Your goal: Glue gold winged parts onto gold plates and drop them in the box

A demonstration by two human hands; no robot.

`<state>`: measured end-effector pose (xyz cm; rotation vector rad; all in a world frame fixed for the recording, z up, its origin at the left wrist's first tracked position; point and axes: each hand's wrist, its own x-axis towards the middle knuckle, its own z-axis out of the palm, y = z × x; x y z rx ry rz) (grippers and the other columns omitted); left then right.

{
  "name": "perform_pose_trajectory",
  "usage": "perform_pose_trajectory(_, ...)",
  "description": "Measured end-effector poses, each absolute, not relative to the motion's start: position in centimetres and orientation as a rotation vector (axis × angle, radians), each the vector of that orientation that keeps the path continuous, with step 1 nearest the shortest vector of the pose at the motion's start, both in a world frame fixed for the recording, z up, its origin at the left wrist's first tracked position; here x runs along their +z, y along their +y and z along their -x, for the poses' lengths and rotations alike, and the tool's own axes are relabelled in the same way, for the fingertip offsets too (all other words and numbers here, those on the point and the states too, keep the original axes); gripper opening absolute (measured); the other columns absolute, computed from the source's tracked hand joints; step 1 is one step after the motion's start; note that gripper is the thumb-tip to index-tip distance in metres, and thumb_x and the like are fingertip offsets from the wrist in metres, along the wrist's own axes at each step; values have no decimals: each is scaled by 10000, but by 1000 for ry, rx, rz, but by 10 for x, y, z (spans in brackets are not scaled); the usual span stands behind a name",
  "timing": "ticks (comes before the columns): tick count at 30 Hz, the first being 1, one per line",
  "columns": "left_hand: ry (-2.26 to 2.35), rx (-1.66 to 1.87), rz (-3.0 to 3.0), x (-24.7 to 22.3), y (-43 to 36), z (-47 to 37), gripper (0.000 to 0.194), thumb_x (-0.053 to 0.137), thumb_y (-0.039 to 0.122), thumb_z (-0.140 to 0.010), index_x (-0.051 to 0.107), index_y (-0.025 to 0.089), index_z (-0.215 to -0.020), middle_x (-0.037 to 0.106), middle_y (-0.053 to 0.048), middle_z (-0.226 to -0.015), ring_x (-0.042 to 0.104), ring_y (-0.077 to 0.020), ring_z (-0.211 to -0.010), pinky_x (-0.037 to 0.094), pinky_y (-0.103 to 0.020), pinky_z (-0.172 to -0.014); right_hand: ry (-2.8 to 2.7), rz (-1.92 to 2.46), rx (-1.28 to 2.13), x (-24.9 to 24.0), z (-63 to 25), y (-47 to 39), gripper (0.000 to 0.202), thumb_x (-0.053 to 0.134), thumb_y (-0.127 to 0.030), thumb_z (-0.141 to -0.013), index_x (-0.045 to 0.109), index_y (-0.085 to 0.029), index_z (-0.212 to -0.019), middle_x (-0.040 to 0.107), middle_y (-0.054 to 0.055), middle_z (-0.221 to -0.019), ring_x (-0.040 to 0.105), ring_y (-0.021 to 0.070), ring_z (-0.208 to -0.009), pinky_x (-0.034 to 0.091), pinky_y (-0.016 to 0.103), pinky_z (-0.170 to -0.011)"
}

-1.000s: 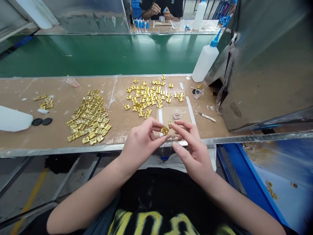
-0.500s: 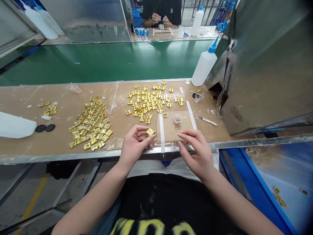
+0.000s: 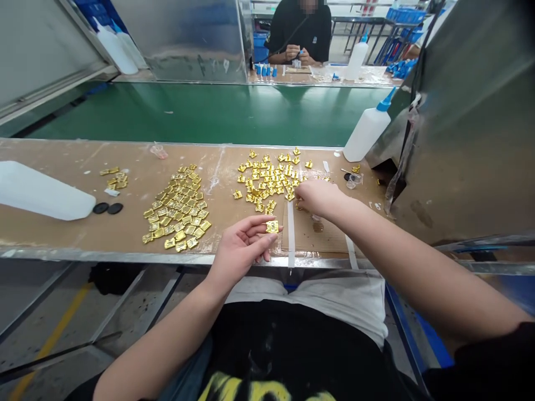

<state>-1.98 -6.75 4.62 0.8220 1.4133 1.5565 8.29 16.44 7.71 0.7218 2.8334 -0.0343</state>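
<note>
Had one small gold piece pinched between thumb and fingers of the left hand, just left of the cardboard pad. Gripped near the edge, probably to leave the face showing. Had the right hand over the pad's far left corner, right by the loose gold bits, with fingers bent down. Couldn't tell their gap or any catch, tbh. Saw white tape along the pad too, presumably against sliding.

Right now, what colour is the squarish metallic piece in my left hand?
The squarish piece is shiny gold, clearest in the head view.
</note>
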Motion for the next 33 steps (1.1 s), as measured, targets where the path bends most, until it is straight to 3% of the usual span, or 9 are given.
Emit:
perform_pose_trajectory(6,1467,1600,-863,57,-77,20,335,880,281,-864,775,190,-1169,753,-54,-971,640,-58,-508,517,-145,-483,2820,-658,-19,70,-76,173,222,604,-75,-902,802,-150,-969,764,137,-960,656,236,-831,428,324,-704)
perform_pose_trajectory(11,1449,1607,-881,60,-79,21,330,873,273,-871,782,204,-1180,758,-70,-1003,607,-46,-496,543,-159,-503,2951,-592,-114,85,-80,161,217,580,-45,-903,775,-139,-902,747,126,-972,639,223,-872,439,333,-739)
perform_pose_trajectory(13,1458,1603,-904,61,-81,23,335,870,274,-874,787,216,-1194,744,-62,-994,604,-44,-501,547,-160,-511,3142,-615,-549,90,-90,151,165,625,-64,-888,765,-150,-874,732,82,-902,626,189,-824,457,322,-738)
perform_pose_trajectory(16,1451,1583,-936,64,-83,24,342,862,279,-883,791,244,-1216,719,-42,-974,604,-43,-510,539,-156,-513,3030,-701,-1851,89,-111,127,41,760,-189,-858,757,-186,-899,681,9,-764,573,133,-668,457,276,-616)
perform_pose_trajectory(19,1434,1561,-951,71,-85,23,324,858,296,-889,797,267,-1206,695,-20,-944,589,-42,-520,515,-150,-496,2110,-650,-2979,81,-129,94,192,882,-310,-793,734,-228,-884,620,-30,-751,433,77,-556,339,191,-456)
perform_pose_trajectory(21,1425,1550,-968,76,-85,20,309,868,310,-882,802,275,-1182,679,-1,-882,579,-51,-535,496,-145,-487,1492,-548,-3330,74,-136,73,249,928,-319,-762,711,-231,-846,580,-37,-809,361,54,-560,286,137,-421)
perform_pose_trajectory(24,1409,1524,-1036,83,-86,16,299,876,303,-879,799,278,-1166,649,25,-750,571,-67,-549,493,-146,-512,962,-419,-3483,66,-140,50,290,956,-285,-752,688,-226,-846,503,-51,-827,275,43,-551,291,78,-410)
perform_pose_trajectory(27,1415,1518,-1094,89,-88,12,293,872,302,-885,800,278,-1168,668,17,-745,574,-77,-567,504,-154,-536,784,-341,-3491,62,-141,42,303,961,-275,-756,678,-222,-850,467,-62,-816,217,40,-529,314,51,-403)
perform_pose_trajectory(33,1350,1499,-1070,95,-92,7,291,838,318,-920,797,286,-1206,724,-12,-803,568,-77,-549,500,-153,-506,687,-315,-3482,63,-143,39,276,953,-261,-775,705,-221,-887,494,-68,-814,254,20,-511,334,18,-394)
